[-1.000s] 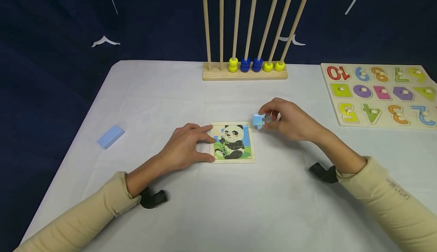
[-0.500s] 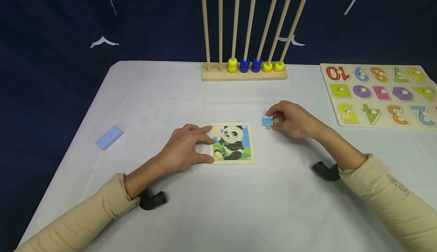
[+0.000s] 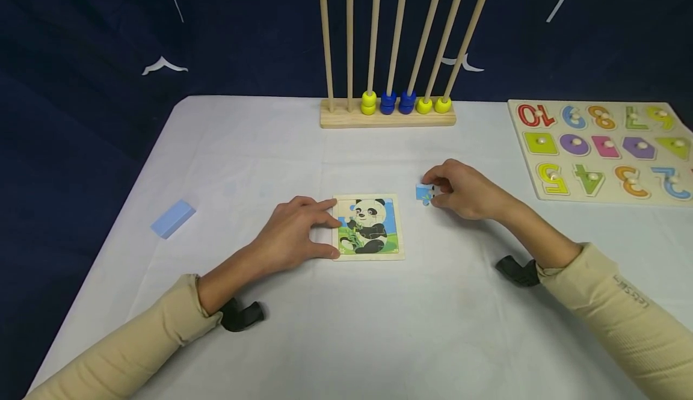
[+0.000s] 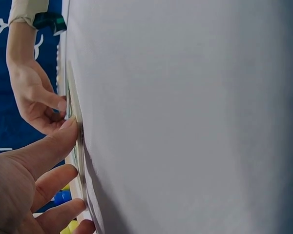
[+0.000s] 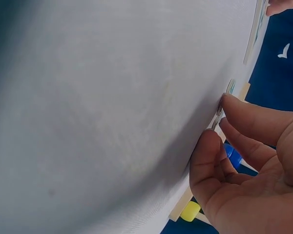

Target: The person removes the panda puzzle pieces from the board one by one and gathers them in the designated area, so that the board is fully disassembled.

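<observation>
A small panda puzzle point(image 3: 370, 227) in a pale wooden frame lies flat mid-table, with bare wood at its upper left part. My left hand point(image 3: 295, 231) steadies its left side, fingers and thumb spread along the edge. In the left wrist view, the thumb point(image 4: 63, 134) and fingertips of that hand rest at the frame's rim. To the right of the frame, my right hand point(image 3: 465, 190) pinches a blue puzzle piece point(image 3: 424, 193) between thumb and fingers, low over the cloth. The right wrist view shows this piece point(image 5: 230, 87) nearly edge-on, partly hidden by the fingertips.
A wooden bead stand point(image 3: 388, 121) with upright rods and yellow and blue beads is at the back. A number and shape board point(image 3: 587, 168) lies at the right. On the left is a light blue block point(image 3: 173, 219). White cloth point(image 3: 357, 334) covers the table.
My right hand has shifted to the right, away from the frame, with the puzzle piece, and has held nearly still over the last half second. The left hand stays at the frame.
</observation>
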The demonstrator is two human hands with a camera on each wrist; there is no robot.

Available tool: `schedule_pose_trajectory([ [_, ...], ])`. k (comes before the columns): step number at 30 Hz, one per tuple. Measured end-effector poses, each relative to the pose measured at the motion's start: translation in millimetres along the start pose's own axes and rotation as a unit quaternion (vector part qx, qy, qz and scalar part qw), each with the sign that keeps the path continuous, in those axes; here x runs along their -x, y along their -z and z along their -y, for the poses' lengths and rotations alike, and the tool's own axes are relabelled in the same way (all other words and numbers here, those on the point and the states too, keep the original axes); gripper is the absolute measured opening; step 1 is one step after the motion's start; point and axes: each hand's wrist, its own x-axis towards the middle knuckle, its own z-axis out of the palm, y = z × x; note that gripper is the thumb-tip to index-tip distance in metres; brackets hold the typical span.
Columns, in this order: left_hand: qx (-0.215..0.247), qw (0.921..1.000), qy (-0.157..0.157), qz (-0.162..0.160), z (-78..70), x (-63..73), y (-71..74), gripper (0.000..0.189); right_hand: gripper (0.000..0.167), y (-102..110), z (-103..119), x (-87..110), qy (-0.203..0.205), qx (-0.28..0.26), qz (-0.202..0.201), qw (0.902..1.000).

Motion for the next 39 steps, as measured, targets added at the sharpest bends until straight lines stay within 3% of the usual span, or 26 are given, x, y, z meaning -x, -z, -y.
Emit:
schedule_pose_trajectory([
  [26, 0.013, 0.9996, -0.011, 0.021, 8.9, -9.0, 9.6, 0.048, 0.036, 3.4, 6.1, -3.5, -0.004, 0.012, 0.017, 0.9998],
  [32, 0.009, 0.9997, -0.009, 0.022, 8.4, -9.5, 8.6, 0.048, 0.035, 4.1, 23.1, -8.1, 0.021, -0.009, -0.001, 0.9997],
  [39, 0.0, 0.9995, -0.012, 0.028, 7.4, -10.9, 7.2, 0.048, 0.041, -11.3, 51.8, -15.2, 0.05, -0.046, -0.002, 0.9977],
])
